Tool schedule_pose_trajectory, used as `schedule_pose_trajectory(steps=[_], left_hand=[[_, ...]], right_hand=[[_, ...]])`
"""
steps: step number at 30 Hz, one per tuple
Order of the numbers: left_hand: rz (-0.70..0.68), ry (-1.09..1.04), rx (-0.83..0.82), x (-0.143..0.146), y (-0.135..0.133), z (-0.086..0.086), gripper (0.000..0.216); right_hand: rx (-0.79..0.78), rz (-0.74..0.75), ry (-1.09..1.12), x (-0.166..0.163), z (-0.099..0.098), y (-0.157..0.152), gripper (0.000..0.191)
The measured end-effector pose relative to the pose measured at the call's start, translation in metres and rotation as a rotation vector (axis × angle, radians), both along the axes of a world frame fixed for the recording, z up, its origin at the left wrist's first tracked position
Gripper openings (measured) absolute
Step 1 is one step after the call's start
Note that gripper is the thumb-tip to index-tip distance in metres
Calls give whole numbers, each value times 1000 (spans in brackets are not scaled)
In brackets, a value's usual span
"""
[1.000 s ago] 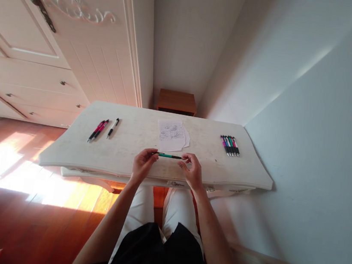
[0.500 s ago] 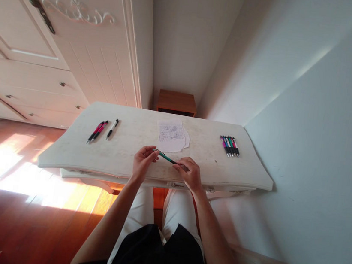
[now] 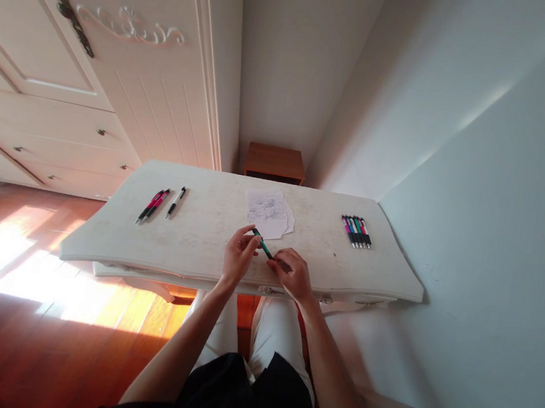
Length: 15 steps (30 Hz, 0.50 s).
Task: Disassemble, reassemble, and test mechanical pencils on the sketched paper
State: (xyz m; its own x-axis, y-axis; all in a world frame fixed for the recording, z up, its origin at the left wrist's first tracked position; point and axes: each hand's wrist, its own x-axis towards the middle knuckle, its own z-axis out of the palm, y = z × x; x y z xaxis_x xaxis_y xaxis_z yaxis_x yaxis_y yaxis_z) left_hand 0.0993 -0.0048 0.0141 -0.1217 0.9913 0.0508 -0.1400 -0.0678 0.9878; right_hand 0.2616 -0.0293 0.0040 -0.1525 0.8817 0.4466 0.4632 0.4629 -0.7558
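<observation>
A green and black pen is held tilted over the front middle of the white table. My left hand pinches its upper end, and my right hand grips the lower, black end between thumb and fingers. Just beyond my hands lie sheets of paper covered with scribbled writing. To the right, several pens of different colours lie side by side in a row. Two pink and black pens and one white and black pen lie on the left part of the table.
A pale wardrobe stands to the left behind the table, and a wall borders its right end. A small brown wooden cabinet is behind the far edge. Sunlight falls on the wooden floor at left.
My left hand has moved right, closer to my right hand. The green pen has turned to a steeper slant. The other pens and the paper stay in place.
</observation>
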Motion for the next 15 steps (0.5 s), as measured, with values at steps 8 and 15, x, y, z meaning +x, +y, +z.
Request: schedule_pose_trajectory(steps=[8, 15], left_hand=[[-63, -1, -23, 4, -8, 7, 50], [-144, 40, 15, 13, -10, 10, 40]], right_hand=[[-189, 127, 176, 2, 6, 1, 22], [-489, 234, 546, -6, 13, 7, 43]])
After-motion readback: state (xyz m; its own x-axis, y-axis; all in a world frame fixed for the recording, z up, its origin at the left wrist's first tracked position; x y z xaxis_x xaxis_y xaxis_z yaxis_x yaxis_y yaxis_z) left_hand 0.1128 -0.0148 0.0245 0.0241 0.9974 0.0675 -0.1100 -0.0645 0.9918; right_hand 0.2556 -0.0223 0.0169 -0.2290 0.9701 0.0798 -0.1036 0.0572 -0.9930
